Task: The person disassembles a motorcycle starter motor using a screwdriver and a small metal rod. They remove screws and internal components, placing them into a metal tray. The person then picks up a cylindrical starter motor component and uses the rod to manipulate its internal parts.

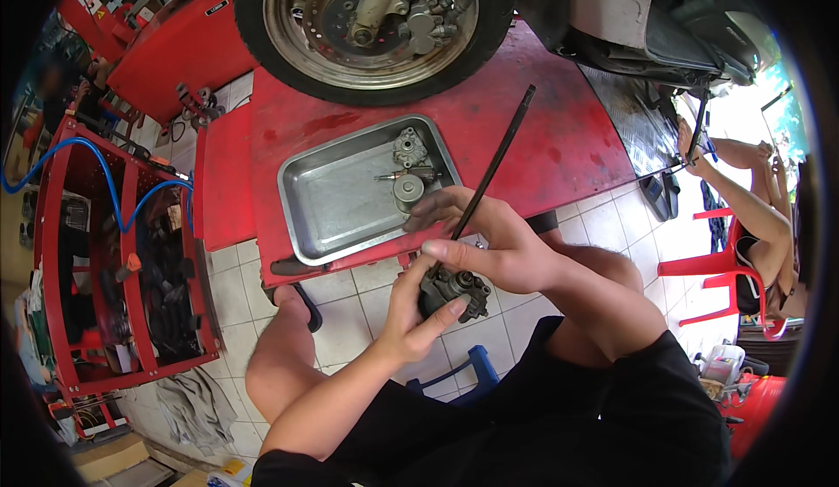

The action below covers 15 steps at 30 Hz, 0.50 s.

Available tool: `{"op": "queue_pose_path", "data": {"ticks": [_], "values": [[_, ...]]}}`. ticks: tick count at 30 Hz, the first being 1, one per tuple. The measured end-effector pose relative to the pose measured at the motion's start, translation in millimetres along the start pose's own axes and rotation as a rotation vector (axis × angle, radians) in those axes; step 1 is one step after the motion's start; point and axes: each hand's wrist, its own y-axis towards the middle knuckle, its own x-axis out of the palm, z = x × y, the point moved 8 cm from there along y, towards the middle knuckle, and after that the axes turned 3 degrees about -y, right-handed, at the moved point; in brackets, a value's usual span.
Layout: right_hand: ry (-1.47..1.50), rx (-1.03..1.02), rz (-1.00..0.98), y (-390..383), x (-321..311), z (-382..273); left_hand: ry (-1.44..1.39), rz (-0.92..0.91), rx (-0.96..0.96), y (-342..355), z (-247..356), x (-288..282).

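Metal casting [454,290] sits gripped in the left hand's [409,319] fingers, seemingly to steady it, while the right hand's [511,246] fingers spread loosely, open, beside the dark rod [504,150].

White floor tiles [341,334] surround a red platform [559,142]. Off its left edge stands a red rack [166,367]; a blue stool [481,370] sits off its near edge. Past its right edge are a red chair [708,267] and bright daylight, with greenery [793,137] showing.

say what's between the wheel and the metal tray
In the head view, only bare, stained red tabletop shows between the wheel and the metal tray.
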Motion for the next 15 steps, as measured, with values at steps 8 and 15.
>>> {"op": "queue_pose_path", "data": {"ticks": [8,15], "values": [[-0.074,0.011,0.05,-1.2,-4.1,-4.6,-0.026,0.016,-0.005,1.6,-0.3,1.6],[-0.012,0.121,0.06,-3.4,-4.4,7.6,-0.001,-0.028,0.023,2.1,-0.2,-0.1]]}}
